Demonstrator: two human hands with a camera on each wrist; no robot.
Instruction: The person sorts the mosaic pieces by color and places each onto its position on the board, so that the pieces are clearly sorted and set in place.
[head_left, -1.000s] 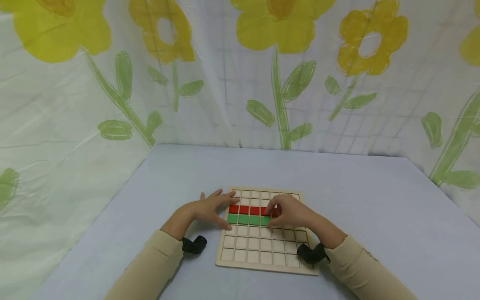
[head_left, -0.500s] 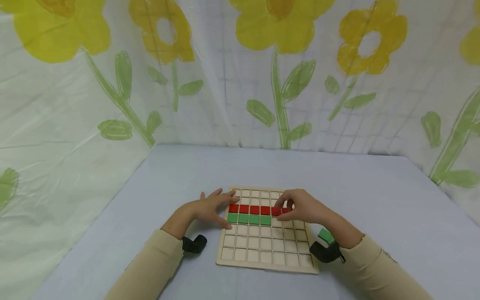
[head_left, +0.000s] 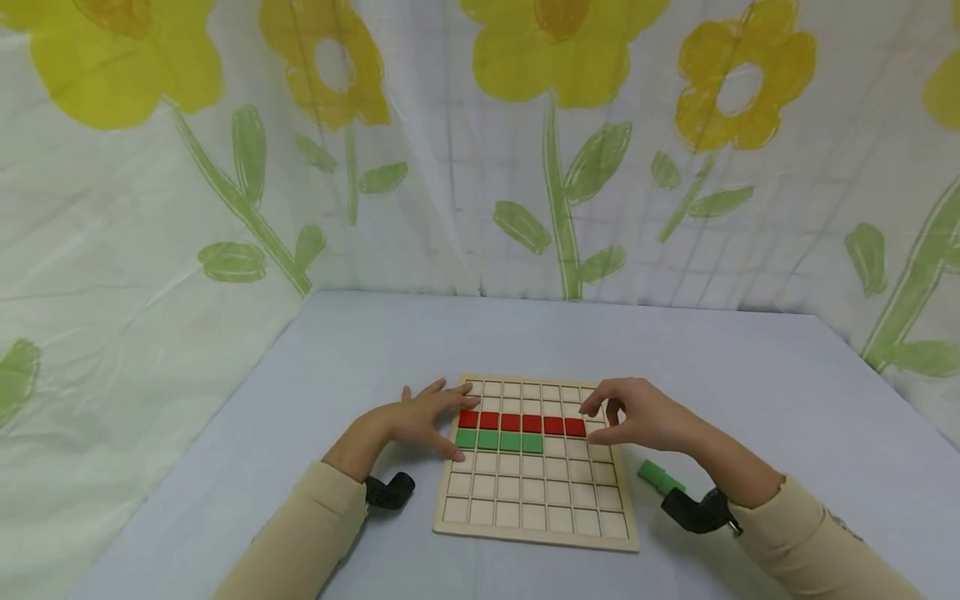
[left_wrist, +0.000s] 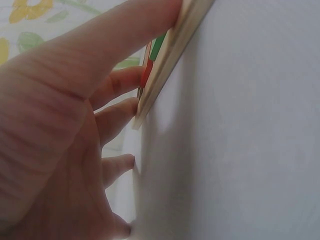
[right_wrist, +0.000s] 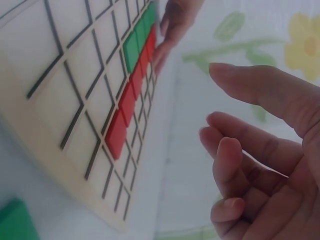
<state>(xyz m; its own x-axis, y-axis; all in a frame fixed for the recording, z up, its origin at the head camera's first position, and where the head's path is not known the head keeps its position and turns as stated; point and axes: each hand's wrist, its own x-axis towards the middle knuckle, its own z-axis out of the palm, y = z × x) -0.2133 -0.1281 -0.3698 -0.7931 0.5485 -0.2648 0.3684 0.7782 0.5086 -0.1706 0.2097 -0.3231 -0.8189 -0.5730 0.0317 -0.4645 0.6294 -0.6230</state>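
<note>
A wooden grid board lies on the table in the head view. One of its rows holds several red tiles, and the row nearer me holds several green tiles. My left hand rests at the board's left edge with fingers spread, thumb and fingertips touching the frame. Above the right end of the red row hovers my right hand. The right wrist view shows that hand with a gap between thumb and fingers and nothing held, apart from the board.
Loose green tiles lie on the table right of the board, close to the black wrist camera. The pale table ends at a hanging white sheet printed with yellow flowers.
My right hand has moved right along the red row, from the green row's end to the board's right edge, uncovering red tiles and the loose green tiles. My left hand stays put.
</note>
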